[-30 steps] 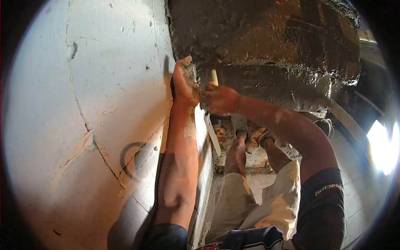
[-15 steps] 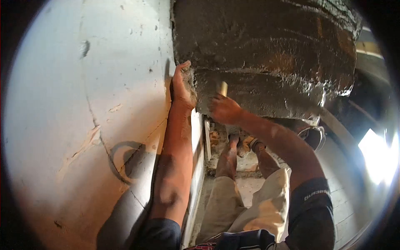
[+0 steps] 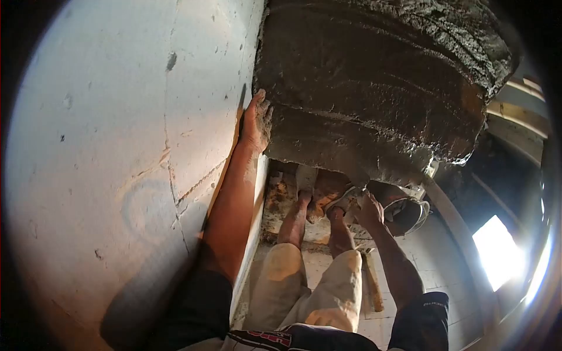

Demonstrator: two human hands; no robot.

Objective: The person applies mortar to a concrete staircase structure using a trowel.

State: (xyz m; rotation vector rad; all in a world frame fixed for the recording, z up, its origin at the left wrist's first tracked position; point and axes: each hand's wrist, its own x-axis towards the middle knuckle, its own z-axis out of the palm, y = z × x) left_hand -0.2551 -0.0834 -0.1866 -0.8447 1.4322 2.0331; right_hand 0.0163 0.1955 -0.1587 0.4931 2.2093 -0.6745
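Observation:
My left hand [image 3: 256, 124] is raised to the corner where the pale wall meets a dark, wet cement-covered block [image 3: 363, 76]. Its fingers point upward, fairly straight, with grey mortar smeared over the palm side. Below the block's lower edge, my right hand [image 3: 370, 212] is low, beside a bucket [image 3: 404, 213]. Its fingers look curled, but what they hold is hidden or too dim to make out.
On the left stands a cracked, pale wall [image 3: 117, 134]. Bare feet [image 3: 304, 199] are below the block. A wooden strip [image 3: 373, 284] lies beside one leg. Wooden beams [image 3: 518, 117] and a bright opening [image 3: 497, 251] show at the right.
My right hand has dropped from the block's face, where a wooden handle stuck out of its fist, down and right toward the bucket. My left hand stays at the corner; the view has shifted.

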